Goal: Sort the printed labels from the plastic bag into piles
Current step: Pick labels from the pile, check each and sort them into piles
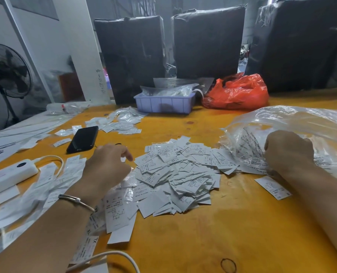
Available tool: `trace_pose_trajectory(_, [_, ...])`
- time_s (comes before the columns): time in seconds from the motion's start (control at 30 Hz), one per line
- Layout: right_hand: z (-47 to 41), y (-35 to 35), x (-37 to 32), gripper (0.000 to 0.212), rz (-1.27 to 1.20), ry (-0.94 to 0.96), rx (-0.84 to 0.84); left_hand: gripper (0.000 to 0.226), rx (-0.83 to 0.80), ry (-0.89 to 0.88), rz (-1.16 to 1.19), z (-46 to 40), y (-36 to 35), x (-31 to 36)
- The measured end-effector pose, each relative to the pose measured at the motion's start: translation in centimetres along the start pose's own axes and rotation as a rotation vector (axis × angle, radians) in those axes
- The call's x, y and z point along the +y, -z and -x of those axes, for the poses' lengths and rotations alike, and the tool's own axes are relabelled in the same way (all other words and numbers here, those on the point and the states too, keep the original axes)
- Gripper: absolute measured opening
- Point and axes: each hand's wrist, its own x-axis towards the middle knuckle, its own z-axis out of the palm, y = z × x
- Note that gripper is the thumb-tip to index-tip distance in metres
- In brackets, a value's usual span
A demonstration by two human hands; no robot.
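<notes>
Head view, labels pile (175,174) marked S, XL, left grip (108,164) released, right grip (288,152) grasping plastic bag (301,123)

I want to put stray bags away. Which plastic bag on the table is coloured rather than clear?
The red bag at the back, right of the purple tray; the bag under the right hand is clear.

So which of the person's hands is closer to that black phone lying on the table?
The left. The left hand hovers just right of the black phone, over the edge of the label pile. The right hand is far across the table, fingers gripping the clear plastic bag.
</notes>
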Motion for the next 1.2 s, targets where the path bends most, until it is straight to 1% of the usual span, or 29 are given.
trace_pose_trajectory(0.13, [-0.1,-0.2,-0.1,0.013,0.051,0.001,-0.029,0.019,0.066,-0.077,0.088,0.3,-0.3,0.5])
trace_pose_trajectory(0.23, [-0.3,-0.2,0.1,0.014,0.043,-0.009,0.014,0.022,0.026,-0.127,0.225,0.6,-0.5,1.0])
trace_pose_trajectory(0.3, [-0.4,-0.3,0.1,0.012,0.012,-0.019,0.048,0.023,0.0,-0.156,0.276,0.9,-0.6,1.2])
trace_pose_trajectory(0.37, [-0.4,-0.4,0.2,0.012,-0.068,-0.015,0.099,0.022,-0.004,-0.177,0.295,1.0,-0.6,1.3])
trace_pose_trajectory(0.47, [-0.2,-0.2,0.0,0.02,-0.163,-0.009,0.152,0.02,0.002,-0.198,0.305,1.0,-0.7,1.3])
trace_pose_trajectory(0.53, [0.3,-0.1,-0.4,0.022,-0.241,0.027,0.229,0.019,0.006,-0.206,0.306,0.9,-0.8,1.3])
trace_pose_trajectory(0.57, [0.6,0.0,-0.7,0.021,-0.339,0.054,0.266,0.019,0.009,-0.213,0.305,0.9,-0.8,1.3])
trace_pose_trajectory(0.6, [1.0,0.3,-1.1,0.019,-0.488,0.078,0.278,0.019,0.01,-0.225,0.311,0.9,-0.9,1.3])
trace_pose_trajectory(0.63, [1.4,0.6,-1.6,0.017,-0.687,0.096,0.243,0.018,0.008,-0.244,0.328,1.0,-0.9,1.3])
trace_pose_trajectory(0.67, [1.8,1.0,-2.4,0.016,-0.918,0.107,0.137,0.016,-0.001,-0.268,0.358,1.0,-0.9,1.4])
trace_pose_trajectory(0.7, [2.4,1.6,-3.1,0.015,-1.146,0.121,-0.035,0.013,-0.021,-0.293,0.401,1.1,-0.9,1.5])
trace_pose_trajectory(0.73, [3.1,2.1,-3.9,0.014,-1.332,0.138,-0.246,0.01,-0.052,-0.316,0.45,1.2,-0.8,1.7])
trace_pose_trajectory(0.77, [3.6,2.5,-4.6,0.013,-1.457,0.165,-0.468,0.014,-0.095,-0.337,0.497,1.3,-0.7,1.9])
trace_pose_trajectory(0.8, [4.2,2.6,-5.1,0.012,-1.519,0.216,-0.666,0.024,-0.155,-0.352,0.541,1.4,-0.5,2.1])
trace_pose_trajectory(0.83, [4.7,2.6,-5.4,0.012,-1.536,0.295,-0.819,0.035,-0.231,-0.363,0.589,1.6,-0.3,2.3])
trace_pose_trajectory(0.87, [5.2,2.6,-5.8,0.011,-1.531,0.382,-0.919,0.044,-0.313,-0.372,0.637,1.7,-0.2,2.6])
trace_pose_trajectory(0.93, [6.1,2.4,-6.4,0.013,-1.507,0.513,-1.001,0.054,-0.449,-0.383,0.74,2.1,-0.2,3.0])
trace_pose_trajectory(1.0, [6.8,2.4,-6.9,0.012,-1.46,0.571,-1.01,0.052,-0.504,-0.388,0.823,2.5,-0.3,3.3])
trace_pose_trajectory(1.1, [7.3,2.4,-7.1,0.016,-1.397,0.554,-0.989,0.037,-0.461,-0.418,0.866,2.8,-0.4,3.6])
trace_pose_trajectory(1.13, [7.3,2.5,-7.1,0.021,-1.4,0.538,-0.983,0.032,-0.45,-0.426,0.867,2.8,-0.3,3.6])
trace_pose_trajectory(1.2, [7.4,2.9,-7.1,0.038,-1.379,0.532,-0.929,0.026,-0.443,-0.429,0.872,2.8,-0.1,3.4])
